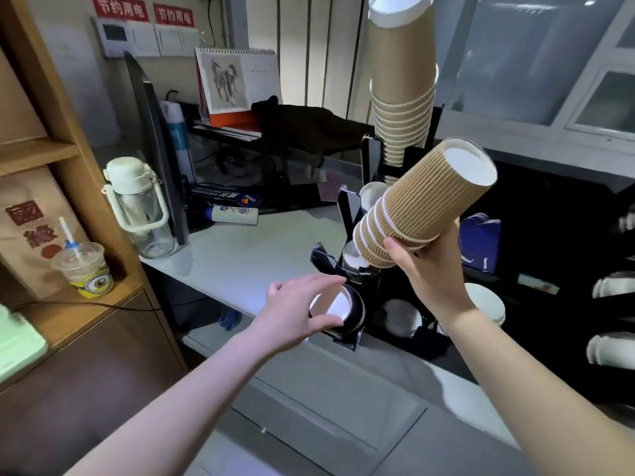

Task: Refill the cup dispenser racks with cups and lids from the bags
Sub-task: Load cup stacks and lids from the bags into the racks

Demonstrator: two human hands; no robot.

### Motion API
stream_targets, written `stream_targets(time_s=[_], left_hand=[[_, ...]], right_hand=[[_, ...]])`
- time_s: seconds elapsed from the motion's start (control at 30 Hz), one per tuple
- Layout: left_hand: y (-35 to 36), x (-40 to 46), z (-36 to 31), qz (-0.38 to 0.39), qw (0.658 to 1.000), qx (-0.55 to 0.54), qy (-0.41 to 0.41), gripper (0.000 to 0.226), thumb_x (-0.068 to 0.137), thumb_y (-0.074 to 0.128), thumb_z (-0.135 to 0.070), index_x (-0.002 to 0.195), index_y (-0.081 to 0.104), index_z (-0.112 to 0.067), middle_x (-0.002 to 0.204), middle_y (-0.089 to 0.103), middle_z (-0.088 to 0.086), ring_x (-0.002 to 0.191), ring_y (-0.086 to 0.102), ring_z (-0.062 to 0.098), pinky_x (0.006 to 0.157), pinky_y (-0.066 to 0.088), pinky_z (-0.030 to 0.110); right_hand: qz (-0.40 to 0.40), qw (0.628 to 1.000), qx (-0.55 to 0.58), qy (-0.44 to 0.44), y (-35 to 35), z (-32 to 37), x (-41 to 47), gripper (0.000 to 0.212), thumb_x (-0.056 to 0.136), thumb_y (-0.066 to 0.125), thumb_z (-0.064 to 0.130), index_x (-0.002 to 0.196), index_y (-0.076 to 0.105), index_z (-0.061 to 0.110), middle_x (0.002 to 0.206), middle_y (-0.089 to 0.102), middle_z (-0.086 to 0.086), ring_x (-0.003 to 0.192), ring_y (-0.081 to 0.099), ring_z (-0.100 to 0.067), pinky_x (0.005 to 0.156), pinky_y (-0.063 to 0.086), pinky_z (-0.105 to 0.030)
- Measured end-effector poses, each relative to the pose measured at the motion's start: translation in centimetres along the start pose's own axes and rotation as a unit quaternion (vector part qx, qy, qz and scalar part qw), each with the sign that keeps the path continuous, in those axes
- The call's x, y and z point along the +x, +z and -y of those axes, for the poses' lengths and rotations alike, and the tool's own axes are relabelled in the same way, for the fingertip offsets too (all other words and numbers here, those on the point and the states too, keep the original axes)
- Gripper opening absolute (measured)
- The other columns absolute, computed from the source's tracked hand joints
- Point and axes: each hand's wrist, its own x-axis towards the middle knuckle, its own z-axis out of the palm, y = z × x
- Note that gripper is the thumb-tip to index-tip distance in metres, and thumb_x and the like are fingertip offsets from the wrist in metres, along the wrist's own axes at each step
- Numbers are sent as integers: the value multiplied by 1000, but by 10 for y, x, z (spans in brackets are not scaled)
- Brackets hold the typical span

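My right hand (429,269) grips a short stack of ribbed brown paper cups (426,204), tilted with the white bottoms up and to the right, above the black dispenser rack (347,334). My left hand (302,310) reaches to the rack's front ring, fingers spread around the rim of a black-and-white cup (338,305) seated there; whether it grips the cup is unclear. A tall stack of smooth brown cups (402,80) rises from the rack's rear slot. White cups fill other slots (372,194).
The rack stands on a grey counter (247,249) with a clear water bottle (141,207), a monitor (154,139), a calendar (237,80) and clutter behind. A wooden shelf (44,156) at left holds a drink cup (84,266). White cup stacks (611,348) lie at right.
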Motion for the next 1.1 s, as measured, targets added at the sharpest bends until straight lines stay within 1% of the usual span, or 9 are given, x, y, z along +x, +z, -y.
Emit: stream_targets(time_s=[0.13, 0.2, 0.27, 0.37, 0.53, 0.67, 0.83, 0.97, 1.1], left_hand=[[-5, -3, 3, -42, 999, -6, -18, 57, 80, 68, -49, 133, 45, -42, 132, 50, -23, 120, 44, 0, 101, 26, 35], [-10, -7, 0, -101, 994, -47, -18, 49, 82, 69, -43, 127, 53, -33, 123, 55, -21, 111, 50, 0, 103, 35, 39], [-16, -7, -4, -177, 980, -86, 7, 46, 81, 73, -33, 123, 56, -25, 115, 56, -18, 105, 52, 0, 100, 42, 39], [-27, 0, -14, -226, 959, -164, 47, 66, 79, 76, -22, 136, 42, -26, 128, 53, -9, 115, 51, 3, 100, 41, 22], [-37, 20, -36, -205, 955, -153, 148, 80, 80, 72, -24, 146, 28, -30, 149, 33, -17, 136, 34, 8, 108, 34, 23], [-27, 30, -33, -134, 987, -54, 66, 60, 85, 68, -31, 140, 44, -28, 154, 29, -3, 138, 29, 12, 109, 29, 27], [-11, 30, -27, -91, 994, 53, 34, 55, 89, 62, -31, 140, 45, -23, 150, 36, 0, 138, 31, 24, 112, 25, 43], [-17, 36, -29, -98, 994, 53, 19, 46, 89, 61, -30, 134, 51, -27, 146, 42, -1, 135, 34, 21, 110, 28, 48], [-23, 36, -30, -98, 994, 21, 31, 41, 88, 62, -27, 129, 55, -28, 150, 36, -3, 137, 30, 20, 113, 26, 37]], right_hand=[[-5, 998, -61, 5, 6, 0, -4, 75, 58, 84, 46, 119, 43, 32, 111, 58, 29, 102, 59, 4, 82, 45, -10], [5, 995, -92, 28, 12, -1, -4, 78, 53, 84, 48, 117, 40, 45, 107, 57, 36, 98, 57, 10, 75, 40, -2], [22, 992, -117, 43, 19, -6, -4, 75, 56, 87, 43, 116, 43, 43, 112, 58, 27, 103, 56, 6, 80, 43, -8], [62, 983, -161, 64, 27, -10, -4, 69, 60, 86, 38, 114, 43, 46, 116, 55, 19, 102, 53, 6, 82, 45, -16], [113, 969, -176, 135, 30, -7, 0, 80, 57, 75, 48, 126, 35, 45, 96, 54, 32, 86, 53, 14, 63, 37, -3], [187, 952, -179, 164, 22, -9, -1, 101, 64, 77, 45, 147, 20, 33, 116, 51, 21, 101, 51, 1, 73, 34, -4], [159, 956, -202, 142, 5, -14, -9, 69, 74, 77, 36, 135, 48, 24, 105, 51, 27, 101, 48, -1, 75, 34, 1], [156, 953, -210, 153, -7, -13, -6, 55, 83, 68, 41, 133, 53, 25, 129, 56, 10, 118, 50, -6, 99, 40, -24], [106, 965, -193, 143, -17, -3, 0, 36, 88, 65, 28, 123, 63, 21, 122, 64, 8, 116, 57, -8, 105, 42, -33]])
